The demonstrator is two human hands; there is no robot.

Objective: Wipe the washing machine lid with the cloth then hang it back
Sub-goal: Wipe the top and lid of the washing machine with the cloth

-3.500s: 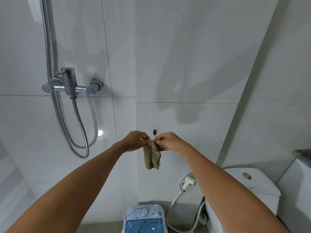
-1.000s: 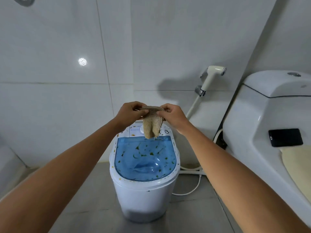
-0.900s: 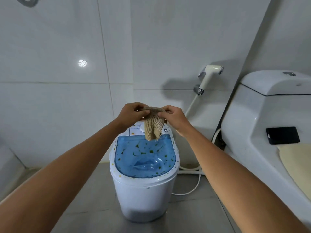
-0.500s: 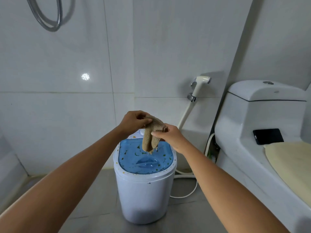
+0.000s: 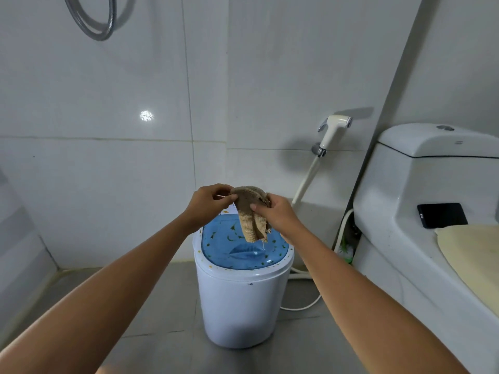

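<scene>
The cloth [image 5: 251, 211] is a tan, coarse-woven rag with a frayed lower edge, bunched at the top and hanging in folds in the air above the back of the lid [image 5: 243, 249]. The left hand [image 5: 208, 205] pinches its upper left corner between thumb and fingers; the right hand [image 5: 275, 214] pinches the upper right side, thumb pressed on the weave. Neither hand touches the washer [image 5: 237, 300].

The lid is translucent blue plastic, oval, with a moulded dip at its centre and small green and yellow flecks scattered over it. The washer is a small white round tub standing on the grey tiled floor [image 5: 151, 319]. Its control panel behind the lid is mostly hidden by the hands and cloth, and no writing there can be read.

A white hose [image 5: 305, 306] curls on the floor beside it. A white bidet sprayer [image 5: 333, 130] hangs on the glossy white tiled wall [image 5: 108, 157]. To the right stands a white ceramic toilet [image 5: 421, 190], cut off by the frame edge, with a black phone [image 5: 441, 215] lying on it beside a cream mat [image 5: 475, 255]. A loop of metal shower hose [image 5: 91, 25] shows at the top left, its ends out of view.
</scene>
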